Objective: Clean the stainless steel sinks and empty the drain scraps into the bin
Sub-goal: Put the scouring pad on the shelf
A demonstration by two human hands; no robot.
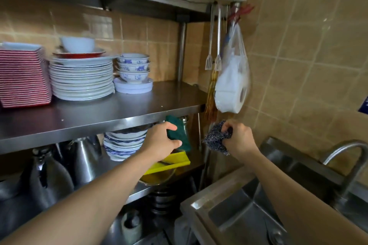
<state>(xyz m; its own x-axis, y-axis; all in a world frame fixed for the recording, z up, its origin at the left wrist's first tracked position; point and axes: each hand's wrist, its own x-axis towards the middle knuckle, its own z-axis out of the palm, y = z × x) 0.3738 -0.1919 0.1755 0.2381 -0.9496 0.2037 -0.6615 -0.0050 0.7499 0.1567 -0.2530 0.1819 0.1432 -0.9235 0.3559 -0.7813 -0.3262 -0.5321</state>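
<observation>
My left hand [162, 141] pinches a dark green scouring pad [179, 135] just under the front edge of the middle steel shelf [95, 117]. My right hand [240, 138] grips a dark, glittery steel-wool scrubber [216, 138] in the air to the right of the shelf post. The stainless steel sink [235, 211] lies at the lower right, partly hidden by my right forearm. Its bent tap [352, 157] stands at the far right. The drain and any scraps are not visible.
Stacked plates [81, 77], bowls [133, 67] and red-striped dishes [22, 77] fill the middle shelf. Below it are steel pots [83, 157], more bowls and a yellow tray [169, 163]. Tongs [215, 45] and a bag with a paper roll [233, 77] hang by the tiled wall.
</observation>
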